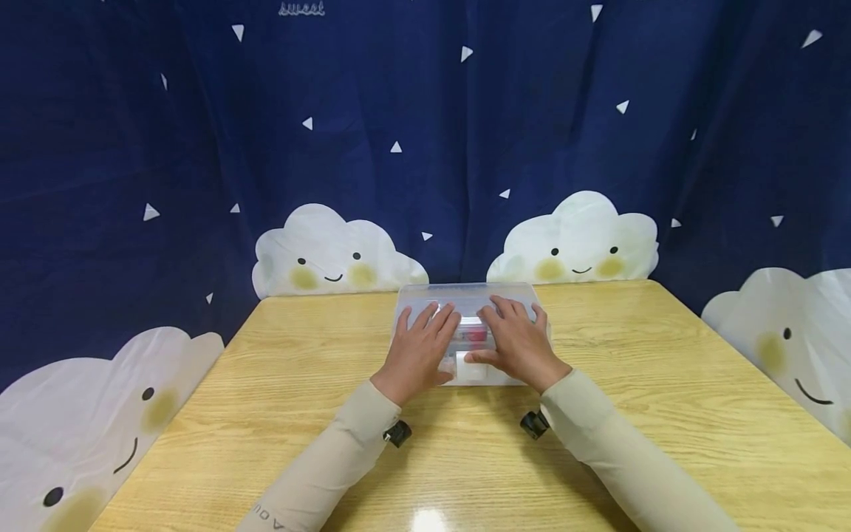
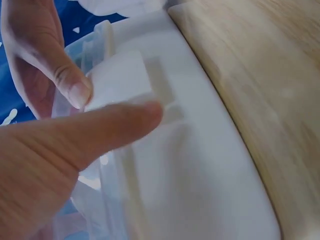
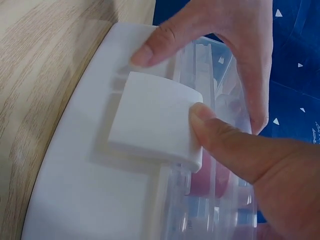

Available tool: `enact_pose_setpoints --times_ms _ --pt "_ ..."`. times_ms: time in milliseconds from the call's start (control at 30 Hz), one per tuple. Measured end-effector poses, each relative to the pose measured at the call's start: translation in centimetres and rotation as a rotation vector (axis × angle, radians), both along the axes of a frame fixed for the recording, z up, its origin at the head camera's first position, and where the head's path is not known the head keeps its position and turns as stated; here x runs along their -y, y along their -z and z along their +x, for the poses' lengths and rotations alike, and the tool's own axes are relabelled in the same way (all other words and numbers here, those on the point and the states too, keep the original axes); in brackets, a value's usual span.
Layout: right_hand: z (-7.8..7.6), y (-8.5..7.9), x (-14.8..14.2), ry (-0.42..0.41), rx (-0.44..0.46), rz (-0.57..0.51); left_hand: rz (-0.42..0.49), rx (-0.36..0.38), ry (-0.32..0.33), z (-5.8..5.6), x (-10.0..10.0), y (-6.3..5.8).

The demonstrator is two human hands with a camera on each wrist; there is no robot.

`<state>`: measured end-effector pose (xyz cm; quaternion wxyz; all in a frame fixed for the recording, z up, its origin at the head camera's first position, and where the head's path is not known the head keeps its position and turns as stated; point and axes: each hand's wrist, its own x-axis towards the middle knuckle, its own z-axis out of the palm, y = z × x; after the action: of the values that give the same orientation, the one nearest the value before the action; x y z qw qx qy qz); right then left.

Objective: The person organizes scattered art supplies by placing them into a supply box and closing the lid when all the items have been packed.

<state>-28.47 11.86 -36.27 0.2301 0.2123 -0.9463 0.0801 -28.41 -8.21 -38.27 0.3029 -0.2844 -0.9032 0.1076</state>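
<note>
A storage box [image 3: 75, 165] with a white body and a clear lid [image 1: 465, 294] stands on the table, its front toward me. On its front is a white latch [image 3: 152, 120], its lower edge apparently standing off the wall with a shadow beneath. My left hand [image 1: 420, 353] rests on the lid's left half, fingers spread and its thumb beside the latch. My right hand [image 1: 521, 346] lies over the right half, fingers slightly bent, with its thumb against the latch's upper edge. Pinkish-red contents [image 1: 476, 335] show through the lid; their kind is unclear.
The box stands toward the far edge of a light wooden table [image 1: 319, 362]. Behind it and along both sides hangs a dark blue curtain [image 1: 359, 96] with white triangles and smiling clouds. A small black wrist camera [image 1: 397, 434] sits at my left cuff.
</note>
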Motion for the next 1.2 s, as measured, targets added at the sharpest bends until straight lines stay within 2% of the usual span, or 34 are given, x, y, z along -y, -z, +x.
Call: enact_pose_setpoints --times_ms 200,533,1200 --pt "0.0 -0.1 0.0 0.001 -0.001 0.001 0.043 -0.041 0.027 0.1 -0.2 0.1" --pt "0.0 0.0 0.1 -0.003 0.009 0.002 0.076 -0.097 -0.026 -0.1 -0.6 0.8" --pt "-0.1 0.2 -0.2 -0.022 -0.006 -0.007 0.076 -0.113 -0.04 -0.2 -1.0 1.0"
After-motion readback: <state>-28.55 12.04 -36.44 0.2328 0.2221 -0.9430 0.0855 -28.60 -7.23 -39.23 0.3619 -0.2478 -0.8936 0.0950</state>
